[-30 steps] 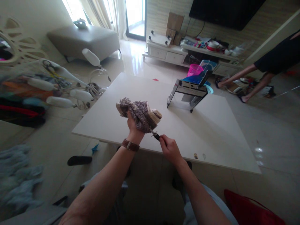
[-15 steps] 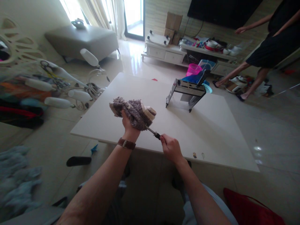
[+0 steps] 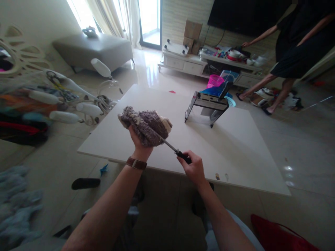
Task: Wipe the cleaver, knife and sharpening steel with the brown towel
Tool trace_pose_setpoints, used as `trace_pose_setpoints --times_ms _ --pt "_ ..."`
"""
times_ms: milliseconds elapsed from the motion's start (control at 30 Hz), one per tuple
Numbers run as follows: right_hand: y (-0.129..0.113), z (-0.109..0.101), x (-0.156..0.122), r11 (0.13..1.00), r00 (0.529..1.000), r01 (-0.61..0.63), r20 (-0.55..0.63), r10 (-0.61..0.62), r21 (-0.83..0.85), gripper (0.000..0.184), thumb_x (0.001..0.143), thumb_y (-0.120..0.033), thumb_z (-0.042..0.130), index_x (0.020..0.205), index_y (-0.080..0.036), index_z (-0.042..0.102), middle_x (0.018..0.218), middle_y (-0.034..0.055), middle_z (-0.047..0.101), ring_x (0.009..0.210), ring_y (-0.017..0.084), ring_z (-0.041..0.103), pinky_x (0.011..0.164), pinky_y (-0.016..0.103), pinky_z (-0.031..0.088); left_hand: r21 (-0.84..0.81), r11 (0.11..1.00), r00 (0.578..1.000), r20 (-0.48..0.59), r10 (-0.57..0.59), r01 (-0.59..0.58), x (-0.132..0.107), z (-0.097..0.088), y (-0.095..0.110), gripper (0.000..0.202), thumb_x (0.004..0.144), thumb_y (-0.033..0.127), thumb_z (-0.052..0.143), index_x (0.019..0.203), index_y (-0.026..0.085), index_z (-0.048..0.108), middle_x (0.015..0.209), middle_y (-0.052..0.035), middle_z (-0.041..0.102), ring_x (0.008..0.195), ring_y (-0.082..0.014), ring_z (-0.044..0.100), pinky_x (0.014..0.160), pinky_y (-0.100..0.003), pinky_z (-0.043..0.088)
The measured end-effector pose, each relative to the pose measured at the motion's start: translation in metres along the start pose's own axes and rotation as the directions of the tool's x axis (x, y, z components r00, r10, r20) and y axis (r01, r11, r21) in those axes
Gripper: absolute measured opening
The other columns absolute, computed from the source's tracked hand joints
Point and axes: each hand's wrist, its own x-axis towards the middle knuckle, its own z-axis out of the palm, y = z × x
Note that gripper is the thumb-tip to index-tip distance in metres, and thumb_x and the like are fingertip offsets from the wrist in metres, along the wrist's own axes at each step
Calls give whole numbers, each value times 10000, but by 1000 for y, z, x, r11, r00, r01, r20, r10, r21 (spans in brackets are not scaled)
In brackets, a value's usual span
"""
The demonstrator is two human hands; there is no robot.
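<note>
Black-handled rod [image 3: 169, 145], slanting above the tabletop [image 3: 243, 157], its far end against the shaggy cloth [image 3: 146, 127]! The right grip [image 3: 194, 167] is closed round the handle [image 3: 183, 157], the left grip [image 3: 139, 144] clutches the cloth. Danger here, it seems: pulled crookedly, the rod could catch in the loose fibres and drag the cloth sideways, straight out of the left grip.

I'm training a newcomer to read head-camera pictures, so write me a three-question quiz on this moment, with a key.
1. Which hand holds the black-handled rod?
A) left
B) right
C) both

2. True or false: the pink basket is beyond the far edge of the white table.

3. Fill in the missing word: the left hand grips a bunched, shaggy ____.

Key:
1. B, the right hand
2. True
3. cloth
</note>
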Motion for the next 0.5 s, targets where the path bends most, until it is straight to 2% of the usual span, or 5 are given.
trace_pose_setpoints --times_ms 100,167,267,400,500 --pt "-2 1 -1 999 1000 -2 -28 4 38 235 912 -432 660 841 -208 657 694 -2 648 624 144 554 602 260 380 1 999 995 86 -43 43 -7 7 -4 547 884 659 495 1181 255 715 1259 -72 729 1330 -346 567 1125 -566 446" --pt "-4 4 0 999 1000 -1 -27 3 40 251 929 -445 632 861 -204 656 686 -3 640 615 143 548 595 263 374 11 995 990 100 -104 103 -11 7 -10 560 872 663 510 1185 247 716 1228 -78 742 1323 -360 573 1124 -570 449" --pt "-7 14 0 998 1000 -16 26 14 63 252 934 -454 620 885 -208 636 701 -6 641 618 143 561 601 261 390 2 987 985 61 -161 161 -17 3 -22 530 877 633 531 1164 232 724 1195 -81 754 1344 -356 559 1139 -548 447" --pt "-4 28 -4 998 999 -17 31 15 64 192 898 -378 649 980 -213 594 806 5 674 651 150 607 642 262 440 -38 990 991 -9 -135 135 -18 -4 -36 395 885 563 571 1046 246 742 1136 -53 770 1376 -316 536 1163 -492 443" --pt "-1 29 -7 1000 1000 11 14 -11 27 138 919 -352 608 893 -219 579 775 3 649 648 149 585 628 260 421 -57 989 990 -20 -139 137 -15 -7 -40 397 868 589 592 1019 252 738 1144 -58 762 1389 -321 520 1161 -505 443"
